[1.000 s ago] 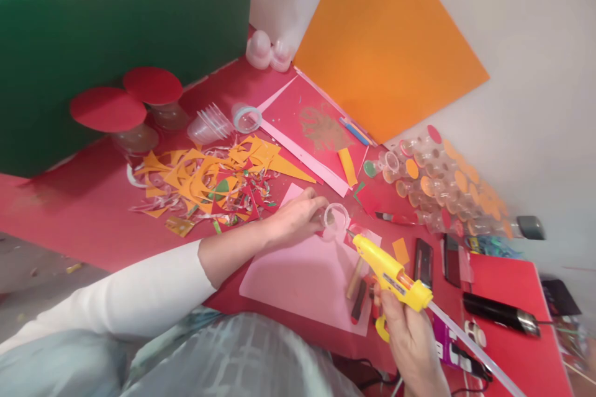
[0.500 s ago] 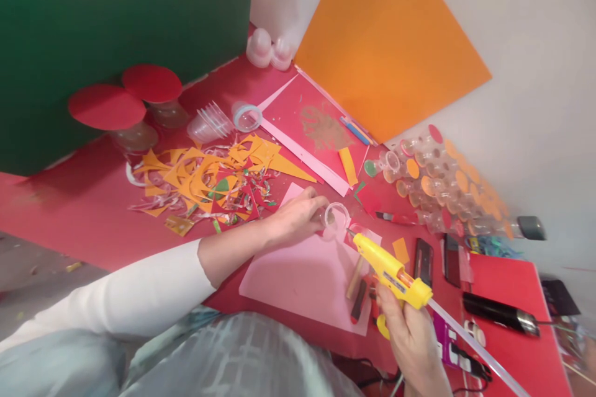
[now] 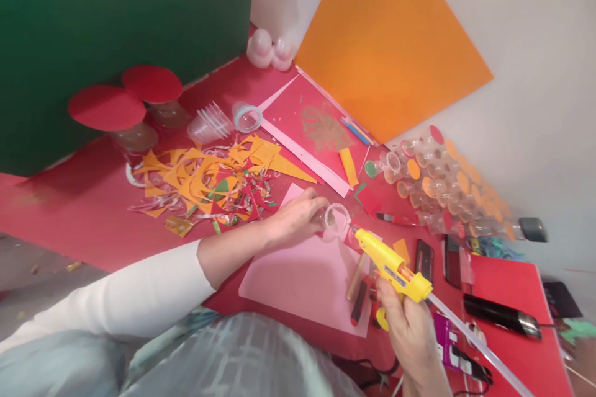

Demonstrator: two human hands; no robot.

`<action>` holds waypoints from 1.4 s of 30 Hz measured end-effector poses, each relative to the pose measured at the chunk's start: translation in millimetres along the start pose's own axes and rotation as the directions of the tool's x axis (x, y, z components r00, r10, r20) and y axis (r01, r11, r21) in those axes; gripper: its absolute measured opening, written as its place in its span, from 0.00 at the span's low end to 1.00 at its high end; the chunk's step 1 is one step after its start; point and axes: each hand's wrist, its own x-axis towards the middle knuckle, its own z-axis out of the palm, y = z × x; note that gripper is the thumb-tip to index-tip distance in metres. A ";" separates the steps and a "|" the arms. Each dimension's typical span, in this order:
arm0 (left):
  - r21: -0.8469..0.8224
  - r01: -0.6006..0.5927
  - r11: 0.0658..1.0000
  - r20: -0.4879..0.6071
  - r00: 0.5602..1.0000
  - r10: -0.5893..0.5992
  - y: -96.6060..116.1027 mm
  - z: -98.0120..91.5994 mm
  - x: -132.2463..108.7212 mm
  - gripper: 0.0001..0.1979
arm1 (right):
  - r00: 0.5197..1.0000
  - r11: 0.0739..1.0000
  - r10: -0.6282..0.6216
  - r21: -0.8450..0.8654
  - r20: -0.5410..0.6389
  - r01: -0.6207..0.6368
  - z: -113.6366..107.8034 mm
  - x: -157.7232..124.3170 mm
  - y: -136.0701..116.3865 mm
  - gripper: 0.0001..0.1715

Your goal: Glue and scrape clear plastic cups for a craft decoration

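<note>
My left hand [image 3: 296, 217] is closed around a small clear plastic cup [image 3: 336, 219], held on its side over a pink paper sheet [image 3: 302, 279] on the red table [image 3: 84, 211]. My right hand [image 3: 410, 329] grips a yellow glue gun [image 3: 390, 263] by the handle. Its nozzle touches or nearly touches the cup's rim. A clear glue stick [image 3: 479, 347] sticks out of the gun's back.
Orange and red paper scraps [image 3: 209, 177] lie left of my hand. A cluster of small cups with coloured discs [image 3: 442, 183] sits at right. A green board [image 3: 116, 43], an orange sheet [image 3: 386, 37], stacked cups [image 3: 209, 124], red discs [image 3: 107, 108] and a black tool [image 3: 500, 315] surround the spot.
The glue gun's nozzle has moved slightly up and toward the cup's rim. My left hand and the cup have stayed in place.
</note>
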 end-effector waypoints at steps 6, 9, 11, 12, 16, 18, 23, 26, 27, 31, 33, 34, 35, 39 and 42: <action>0.008 -0.007 1.000 -0.016 1.000 0.008 -1.1 0.7 0.1 0.06 | 1.000 1.000 0.012 0.003 0.004 -0.012 0.8 -1.3 5.1 0.36; 0.009 -0.018 1.000 -0.020 1.000 0.018 -1.6 1.2 -0.1 0.05 | 1.000 1.000 0.011 0.014 0.016 -0.011 0.9 -6.9 14.0 0.34; 0.013 -0.018 1.000 -0.025 1.000 0.019 -1.9 1.5 0.0 0.05 | 1.000 1.000 0.006 0.016 0.021 -0.006 1.1 -12.5 21.4 0.31; 0.014 -0.015 1.000 -0.025 1.000 0.015 -2.1 1.6 0.2 0.06 | 1.000 1.000 0.003 0.015 0.022 -0.003 1.2 -15.5 25.1 0.30; 0.018 0.004 1.000 -0.011 1.000 -0.004 -3.1 2.1 1.7 0.07 | 0.999 1.000 -0.010 0.023 0.044 0.009 1.6 -24.2 35.6 0.26; 0.022 0.003 1.000 -0.008 1.000 -0.003 -3.3 2.4 2.3 0.07 | 0.999 1.000 -0.008 0.028 0.048 0.007 1.7 -25.4 36.8 0.26; 0.030 0.000 1.000 -0.007 1.000 0.000 -3.0 2.5 2.5 0.06 | 0.999 0.999 -0.025 0.025 0.035 0.024 1.0 -24.0 33.1 0.26; 0.039 0.005 0.999 -0.005 1.000 -0.005 -2.6 2.4 2.3 0.07 | 0.997 0.997 -0.073 0.019 0.012 0.073 0.3 -24.3 28.5 0.23; 0.039 0.003 0.999 -0.007 1.000 -0.003 -2.6 2.4 2.3 0.07 | 0.996 0.996 -0.086 0.020 0.011 0.086 0.2 -24.6 26.3 0.23; 0.033 -0.009 0.999 -0.009 1.000 0.009 -2.9 2.3 2.4 0.07 | 0.992 0.992 -0.111 0.060 0.065 0.107 0.3 -26.0 15.5 0.22; 0.038 -0.001 0.999 -0.007 1.000 0.002 -3.1 2.3 2.5 0.07 | 0.991 0.992 -0.104 0.075 0.084 0.098 0.8 -26.7 11.1 0.22; 0.042 0.001 0.999 -0.007 1.000 -0.001 -3.3 2.2 2.5 0.07 | 0.991 0.992 -0.103 0.076 0.088 0.096 1.2 -27.1 9.7 0.22; 0.044 0.001 0.999 -0.005 1.000 -0.001 -3.4 2.3 2.5 0.07 | 0.990 0.992 -0.105 0.073 0.090 0.099 1.6 -27.5 8.9 0.22; 0.038 -0.013 0.999 -0.009 1.000 0.013 -4.1 2.9 2.5 0.07 | 0.989 0.992 -0.125 0.021 0.080 0.124 3.1 -27.6 7.8 0.23; 0.027 -0.014 1.000 -0.020 1.000 0.015 -4.3 3.5 2.8 0.06 | 0.974 0.975 -0.222 -0.022 0.053 0.223 2.9 -23.6 4.7 0.23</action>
